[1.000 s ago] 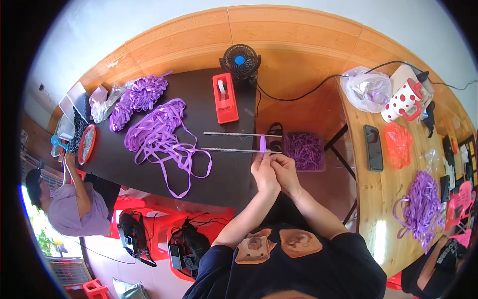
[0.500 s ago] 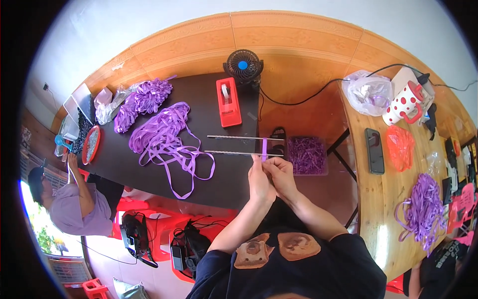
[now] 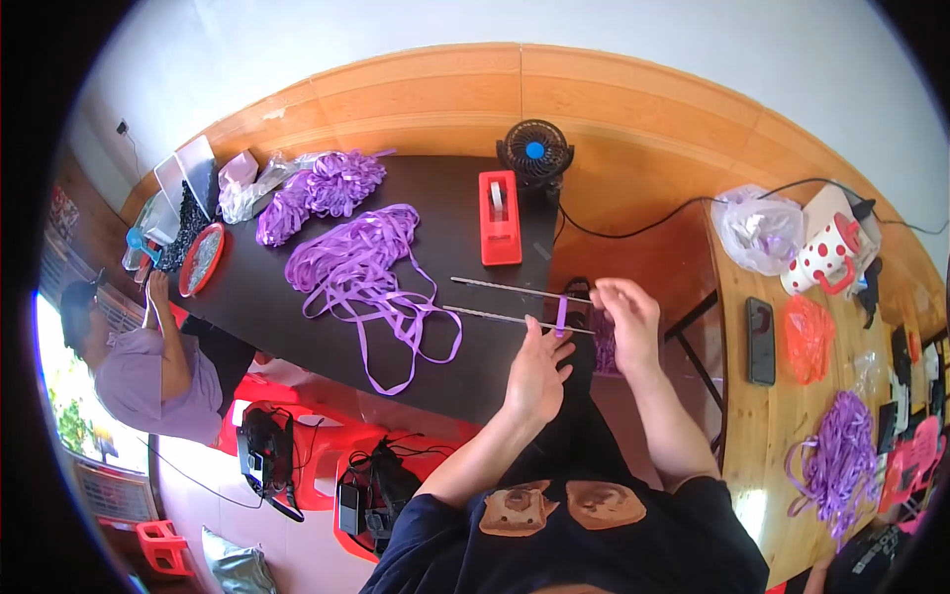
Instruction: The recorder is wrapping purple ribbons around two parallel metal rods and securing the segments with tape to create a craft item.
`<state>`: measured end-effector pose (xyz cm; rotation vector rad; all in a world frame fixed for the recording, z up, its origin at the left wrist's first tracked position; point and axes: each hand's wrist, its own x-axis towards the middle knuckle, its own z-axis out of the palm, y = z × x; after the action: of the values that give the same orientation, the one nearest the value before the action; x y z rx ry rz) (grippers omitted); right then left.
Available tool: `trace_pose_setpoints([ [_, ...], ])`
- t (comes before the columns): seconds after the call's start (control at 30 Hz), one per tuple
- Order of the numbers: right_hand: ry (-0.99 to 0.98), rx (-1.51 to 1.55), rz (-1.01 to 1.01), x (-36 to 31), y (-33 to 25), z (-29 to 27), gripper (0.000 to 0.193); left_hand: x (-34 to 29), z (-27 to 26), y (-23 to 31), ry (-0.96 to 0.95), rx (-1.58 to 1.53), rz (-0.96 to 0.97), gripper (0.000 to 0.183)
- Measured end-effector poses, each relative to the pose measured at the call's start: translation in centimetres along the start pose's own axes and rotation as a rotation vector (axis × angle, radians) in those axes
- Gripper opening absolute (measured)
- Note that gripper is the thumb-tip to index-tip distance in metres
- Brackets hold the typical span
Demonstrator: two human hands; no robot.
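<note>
Two thin metal rods [image 3: 495,286] reach out side by side past the right edge of the dark table. A narrow purple ribbon band [image 3: 562,315] spans both of them near their right ends. Below the band, my left hand [image 3: 537,378] has its fingers spread, the thumb close to the lower rod; I see nothing in it. My right hand [image 3: 631,322] is raised at the right ends of the rods, fingers loosely bent and apart, the fingertips beside the upper rod. Whether they touch it I cannot tell. Loose purple ribbon [image 3: 356,257] lies heaped to the left.
On the dark table [image 3: 445,381] stand a red tape dispenser [image 3: 500,220] and a small black fan [image 3: 534,153]. Right of me, a wooden table [image 3: 747,426] holds a phone [image 3: 760,342], bags and more ribbon. A co-worker [image 3: 163,371] sits at far left, near a red dish [image 3: 203,259].
My hands have parted: the left has opened and dropped below the band, the right has lifted to the rod ends. The whole view has also shifted.
</note>
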<state>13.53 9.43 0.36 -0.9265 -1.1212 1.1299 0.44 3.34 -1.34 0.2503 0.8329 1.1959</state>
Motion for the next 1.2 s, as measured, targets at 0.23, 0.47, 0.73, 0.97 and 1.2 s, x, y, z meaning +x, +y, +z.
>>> trace_pose_setpoints([
  [0.23, -0.342, -0.348, 0.092, 11.2, 3.0, 7.9, 0.019, 0.1, -0.5, 0.0, -0.05, 0.007, -0.018, 0.085],
  [0.47, -0.084, 0.029, 0.229, 10.9, 5.7, 12.1, 0.008, 0.2, -0.8, 0.0, -0.134, -0.08, -0.062, 0.073],
  [0.73, -0.203, 0.206, 0.094, 8.9, 2.6, 12.8, 0.006, 0.3, -1.1, 0.5, -0.176, -0.112, -0.077, 0.067],
  [0.97, -0.103, -0.263, -0.009, 6.2, 4.8, 10.8, 0.009, -0.4, -0.4, 0.9, -0.181, -0.147, -0.037, 0.064],
  [1.2, -0.055, -0.662, -0.11, 7.3, 7.9, 8.3, 0.011, 0.6, -1.4, -0.1, -0.208, -0.135, -0.069, 0.069],
])
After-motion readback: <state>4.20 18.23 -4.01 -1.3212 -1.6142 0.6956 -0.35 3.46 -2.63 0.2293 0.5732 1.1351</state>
